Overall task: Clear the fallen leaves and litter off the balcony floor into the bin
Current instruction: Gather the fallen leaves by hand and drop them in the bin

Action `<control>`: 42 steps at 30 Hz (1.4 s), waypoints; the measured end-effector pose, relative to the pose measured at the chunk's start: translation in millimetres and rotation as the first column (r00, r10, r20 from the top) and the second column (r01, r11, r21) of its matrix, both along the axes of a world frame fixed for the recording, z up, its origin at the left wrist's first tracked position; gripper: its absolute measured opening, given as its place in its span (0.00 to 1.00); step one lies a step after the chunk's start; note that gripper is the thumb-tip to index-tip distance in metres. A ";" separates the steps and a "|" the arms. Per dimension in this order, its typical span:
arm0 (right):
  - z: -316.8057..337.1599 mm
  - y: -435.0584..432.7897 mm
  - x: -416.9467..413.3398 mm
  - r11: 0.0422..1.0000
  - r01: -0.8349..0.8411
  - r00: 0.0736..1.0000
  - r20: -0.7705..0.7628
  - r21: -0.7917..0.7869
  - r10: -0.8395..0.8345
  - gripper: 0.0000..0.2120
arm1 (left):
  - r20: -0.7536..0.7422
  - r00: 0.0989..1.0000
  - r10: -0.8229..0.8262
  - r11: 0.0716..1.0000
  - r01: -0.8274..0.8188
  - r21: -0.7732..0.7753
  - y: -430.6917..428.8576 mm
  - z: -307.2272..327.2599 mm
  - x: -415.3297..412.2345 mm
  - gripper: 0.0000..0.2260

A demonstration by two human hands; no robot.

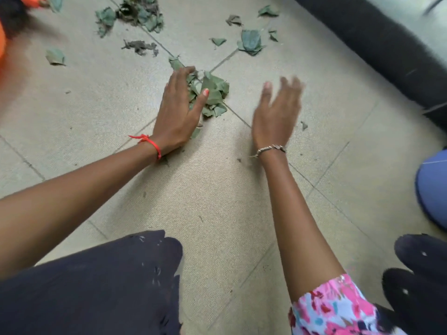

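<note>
Leaves (212, 93) lie heaped on the floor (217, 189), with more scattered beyond. The left hand (177, 112) presses against the heap with loose fingers. The right hand (278, 112), blurred, is spread empty near it.

1. Setting: a hard-floored area of a home, consistent with a balcony.
2. Evidence: beige floor tiles (217, 189) with visible grout lines; dry green leaves (250, 42) lie scattered across them.
3. Evidence: a dark raised edge (375, 39) bounds the floor at upper right.
</note>
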State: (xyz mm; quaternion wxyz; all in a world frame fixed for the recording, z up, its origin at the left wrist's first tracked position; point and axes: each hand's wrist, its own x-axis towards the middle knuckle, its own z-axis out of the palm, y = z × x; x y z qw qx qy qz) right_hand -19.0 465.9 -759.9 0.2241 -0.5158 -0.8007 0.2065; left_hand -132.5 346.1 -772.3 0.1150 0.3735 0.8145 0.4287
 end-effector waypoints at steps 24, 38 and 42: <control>-18.6 -88.5 -71.1 0.761 -0.644 0.742 0.312 0.083 0.594 0.48 | 0.639 0.765 0.084 0.886 -0.351 0.304 -48.5 11.0 -55.4 0.10; -18.8 -55.8 -136.4 0.732 -0.678 0.732 0.149 0.066 0.665 0.43 | -0.240 0.799 0.551 0.767 -0.598 -0.231 -48.7 0.4 -119.3 0.26; -21.2 -57.0 -134.7 0.742 -0.658 0.753 0.101 0.127 0.650 0.41 | -0.001 0.870 0.494 0.847 -0.481 -0.225 -34.8 2.5 -118.6 0.29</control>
